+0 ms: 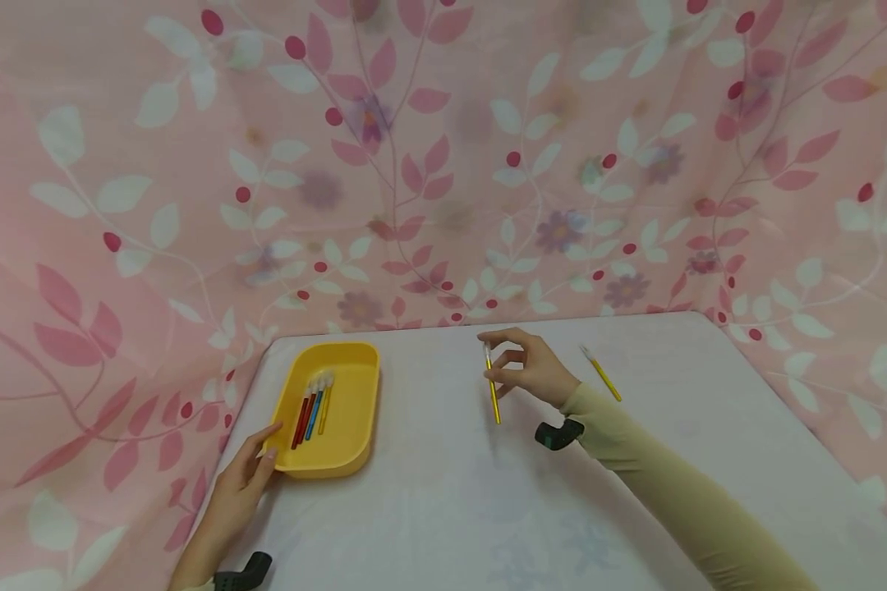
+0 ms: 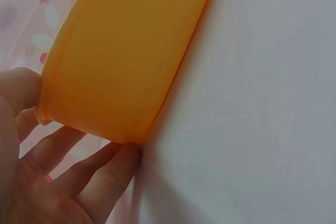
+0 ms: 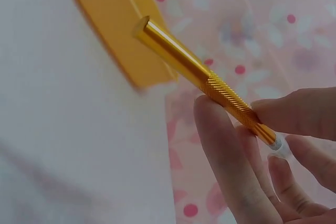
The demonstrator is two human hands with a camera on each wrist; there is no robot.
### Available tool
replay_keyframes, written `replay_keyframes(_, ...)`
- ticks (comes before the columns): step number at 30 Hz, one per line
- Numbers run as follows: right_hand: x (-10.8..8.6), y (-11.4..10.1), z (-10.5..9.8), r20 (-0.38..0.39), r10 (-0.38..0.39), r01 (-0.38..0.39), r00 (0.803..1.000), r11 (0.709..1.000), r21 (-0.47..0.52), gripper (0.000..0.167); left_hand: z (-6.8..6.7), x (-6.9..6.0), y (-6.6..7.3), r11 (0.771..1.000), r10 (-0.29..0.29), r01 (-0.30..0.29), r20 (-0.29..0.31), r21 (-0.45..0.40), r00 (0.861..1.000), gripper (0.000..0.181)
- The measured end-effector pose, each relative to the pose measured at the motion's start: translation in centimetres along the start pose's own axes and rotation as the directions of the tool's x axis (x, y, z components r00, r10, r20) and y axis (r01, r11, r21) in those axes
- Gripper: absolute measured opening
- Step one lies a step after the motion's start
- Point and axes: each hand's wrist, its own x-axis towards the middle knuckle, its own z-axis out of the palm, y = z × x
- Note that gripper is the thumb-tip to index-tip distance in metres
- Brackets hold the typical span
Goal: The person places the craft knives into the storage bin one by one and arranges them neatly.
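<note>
My left hand point(image 1: 238, 486) grips the near left corner of a yellow plastic tray point(image 1: 355, 419), thumb at the rim and other fingers against its wall. Inside the tray several slim craft knives lie side by side: dark red ones point(image 1: 300, 423), a blue one point(image 1: 314, 417) and a yellow one point(image 1: 325, 409), with pale caps toward the back. Over the middle of the table my right hand point(image 1: 532, 371) pinches a yellow craft knife point(image 3: 181, 59). Its knurled grip sits between the fingers, clear-capped end up and plain end down, apart from the tray.
Right of the right hand, another yellow craft knife point(image 1: 604, 379) lies on the white-covered table point(image 1: 429, 509), cap end pointing back. A pink floral curtain point(image 1: 443, 164) hangs behind the table and along its sides. Each wrist carries a black device point(image 1: 559, 434).
</note>
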Motion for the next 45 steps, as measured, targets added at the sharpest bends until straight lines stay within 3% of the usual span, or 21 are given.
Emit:
replay_keyframes(13,1.6,-0.8,5.3,0.072,-0.058,0.049,0.996,0.991,0.125,0.058,-0.1,0.1,-0.1,1.0,0.001,-0.001,0.006,0.004,1.0,0.054)
replay_keyframes(23,3.0,-1.3,9.2,0.115,-0.058,0.042,0.992,0.989,0.14,0.058,0.1,0.1,-0.2,0.999,0.033,-0.032,-0.02,0.019,0.999,0.052)
replay_keyframes(45,5.7,-2.3,14.6,0.075,-0.033,0.019,0.997,0.982,0.19,0.059,0.0,0.1,0.2,1.0,0.016,-0.016,-0.004,0.016,1.0,0.053)
